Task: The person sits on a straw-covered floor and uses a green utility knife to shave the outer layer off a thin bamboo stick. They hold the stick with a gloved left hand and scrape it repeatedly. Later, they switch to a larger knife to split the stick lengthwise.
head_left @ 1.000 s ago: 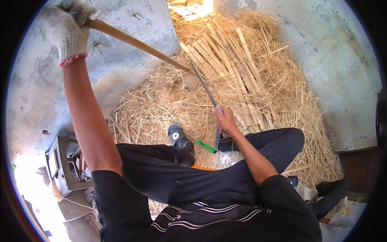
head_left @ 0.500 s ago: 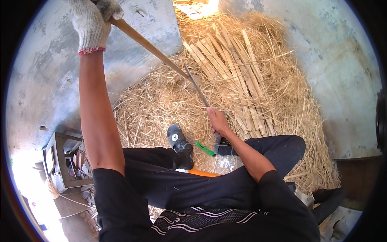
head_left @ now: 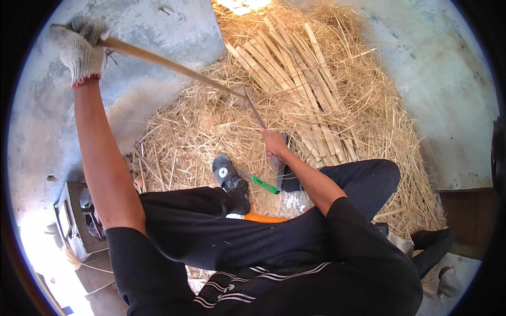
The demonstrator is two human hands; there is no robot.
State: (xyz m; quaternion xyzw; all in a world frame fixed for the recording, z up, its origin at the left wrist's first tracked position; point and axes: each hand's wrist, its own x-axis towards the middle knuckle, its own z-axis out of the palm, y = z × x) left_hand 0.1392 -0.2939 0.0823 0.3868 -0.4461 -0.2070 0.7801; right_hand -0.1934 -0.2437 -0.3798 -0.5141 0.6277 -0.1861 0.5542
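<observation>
My left hand, in a whitish knit work glove with a red cuff edge, is closed round a long thin wooden strip up at the far left. The strip slants down to the middle, where its end meets the blade of a long knife. My bare right hand is wrapped round the knife's handle, blade pointing away from me. Below that hand a green utility knife lies between my feet, beside an orange curved thing partly under my leg.
A bundle of split wooden strips lies on heaped shavings ahead. Grey walls rise on both sides. A small wooden crate with odds and ends stands at left. My shod foot rests on the shavings.
My left hand has moved left and slightly down with the strip, which now lies at a flatter slant. The knife stays against the strip's end. The whole view has shifted slightly.
</observation>
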